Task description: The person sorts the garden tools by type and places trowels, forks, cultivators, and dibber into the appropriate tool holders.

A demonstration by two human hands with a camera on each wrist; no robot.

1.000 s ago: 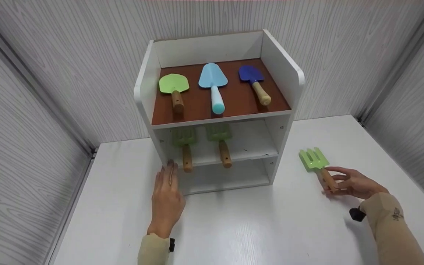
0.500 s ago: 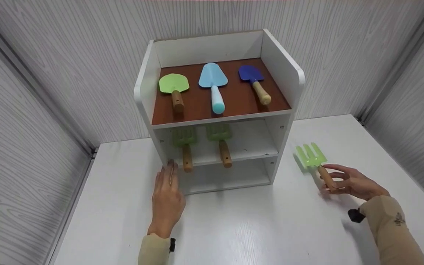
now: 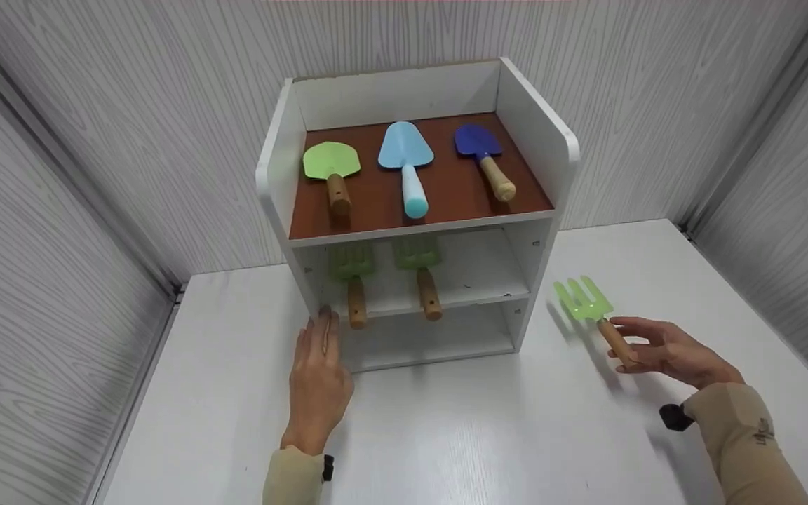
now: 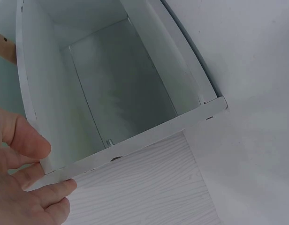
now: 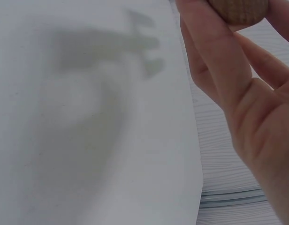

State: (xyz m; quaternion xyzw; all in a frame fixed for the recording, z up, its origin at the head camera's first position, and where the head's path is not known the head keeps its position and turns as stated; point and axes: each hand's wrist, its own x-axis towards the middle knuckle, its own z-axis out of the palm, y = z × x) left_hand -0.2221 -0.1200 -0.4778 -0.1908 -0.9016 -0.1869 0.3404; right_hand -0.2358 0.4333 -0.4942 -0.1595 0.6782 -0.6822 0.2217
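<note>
In the head view my right hand (image 3: 670, 351) pinches the wooden handle (image 3: 616, 344) of a light green hand fork (image 3: 586, 301), held above the white table with its tines pointing away. The right wrist view shows only the handle's butt end (image 5: 240, 10) above the fingers. My left hand (image 3: 318, 393) touches the lower left front edge of a white shelf unit (image 3: 543, 270), fingers fairly straight; the left wrist view puts the thumb (image 4: 34, 140) at the inner board's edge and fingertips outside the side panel. Two green hand forks, left (image 3: 356, 294) and right (image 3: 428, 291), lie on the middle shelf.
On the brown top lie a green trowel (image 3: 332, 160), a light blue trowel (image 3: 405, 145) and a dark blue trowel (image 3: 477, 140). The handles on the middle shelf jut past its front edge. Grey wood-grain walls (image 3: 46, 175) enclose the table (image 3: 446, 435).
My right hand has raised the green hand fork off the table and shifted it slightly left, towards the shelf unit. My left hand stays where it was.
</note>
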